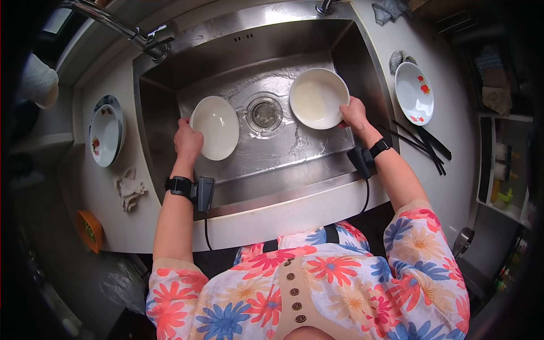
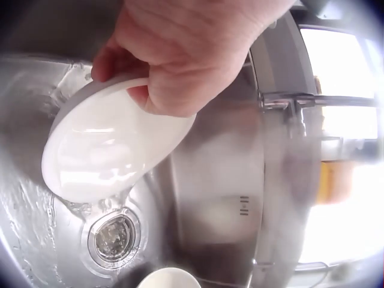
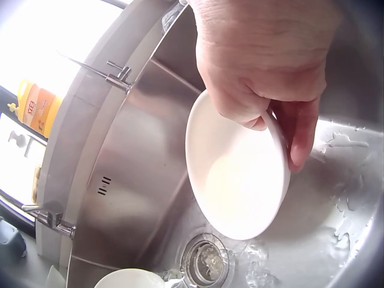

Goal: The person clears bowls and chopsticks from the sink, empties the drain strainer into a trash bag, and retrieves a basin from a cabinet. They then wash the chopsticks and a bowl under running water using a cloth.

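Each hand pinches a white bowl by its rim over the steel sink (image 1: 294, 150). My left hand (image 1: 187, 140) holds the left bowl (image 1: 217, 129) tilted, thumb inside the rim and fingers behind, as the left wrist view shows. My right hand (image 1: 355, 113) grips the right bowl (image 1: 317, 97) the same way, and a little cloudy liquid seems to lie in its bottom. The right wrist view shows this bowl (image 3: 234, 168) tilted too, fingers along its outside. Between the two bowls is the round drain (image 1: 265, 114), and water wets the sink floor.
A chrome faucet (image 1: 153, 42) stands at the sink's back left. On the left counter are stacked dishes (image 1: 106, 136), a crumpled cloth (image 1: 130, 188) and an orange basket (image 1: 89, 231). On the right lie a flowered oval dish (image 1: 414, 96) and dark chopsticks (image 1: 433, 150).
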A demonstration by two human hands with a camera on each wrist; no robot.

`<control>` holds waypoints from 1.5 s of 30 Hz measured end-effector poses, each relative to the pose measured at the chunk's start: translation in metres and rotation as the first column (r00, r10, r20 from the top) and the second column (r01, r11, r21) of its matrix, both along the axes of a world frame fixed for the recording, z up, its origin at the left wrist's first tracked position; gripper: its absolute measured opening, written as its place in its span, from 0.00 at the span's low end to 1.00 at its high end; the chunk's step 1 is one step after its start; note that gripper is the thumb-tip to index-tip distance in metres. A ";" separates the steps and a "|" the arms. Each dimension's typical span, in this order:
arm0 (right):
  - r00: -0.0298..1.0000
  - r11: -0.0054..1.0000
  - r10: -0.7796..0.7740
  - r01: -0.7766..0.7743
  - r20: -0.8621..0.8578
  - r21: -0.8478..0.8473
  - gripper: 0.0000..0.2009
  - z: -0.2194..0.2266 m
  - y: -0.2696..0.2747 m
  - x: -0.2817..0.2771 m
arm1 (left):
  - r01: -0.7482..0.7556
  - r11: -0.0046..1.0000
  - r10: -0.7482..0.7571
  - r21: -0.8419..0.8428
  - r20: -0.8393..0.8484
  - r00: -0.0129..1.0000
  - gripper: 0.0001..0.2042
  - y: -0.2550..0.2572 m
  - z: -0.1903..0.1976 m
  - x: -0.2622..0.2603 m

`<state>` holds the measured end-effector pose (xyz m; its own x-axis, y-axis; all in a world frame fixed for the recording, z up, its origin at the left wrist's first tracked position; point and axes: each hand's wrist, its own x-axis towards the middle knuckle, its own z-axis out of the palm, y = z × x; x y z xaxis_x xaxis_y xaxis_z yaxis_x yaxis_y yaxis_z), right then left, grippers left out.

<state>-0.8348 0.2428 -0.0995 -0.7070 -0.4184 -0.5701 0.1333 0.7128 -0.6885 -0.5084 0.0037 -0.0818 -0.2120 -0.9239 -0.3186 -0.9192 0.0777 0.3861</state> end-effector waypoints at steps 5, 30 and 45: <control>0.794 0.931 0.361 -0.271 -0.489 0.246 0.14 -0.014 -0.001 0.005 | 0.421 0.865 -0.385 -0.274 0.177 0.906 0.21 0.031 0.032 -0.036; 0.878 0.907 0.341 -0.214 0.336 -0.361 0.15 0.095 -0.057 0.102 | -0.128 0.879 0.406 0.459 -0.580 0.706 0.26 0.046 0.053 0.021; 0.307 0.448 0.894 -0.654 0.327 -0.610 0.32 0.138 -0.082 0.193 | -0.057 0.819 0.565 0.570 -0.787 0.246 0.14 0.078 0.098 0.175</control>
<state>-0.6420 0.1609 0.0388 0.4504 -0.8044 -0.3874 0.0513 0.4565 -0.8883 -0.3337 0.0814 0.0162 -0.3076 -0.8464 -0.4348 0.1426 -0.4928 0.8584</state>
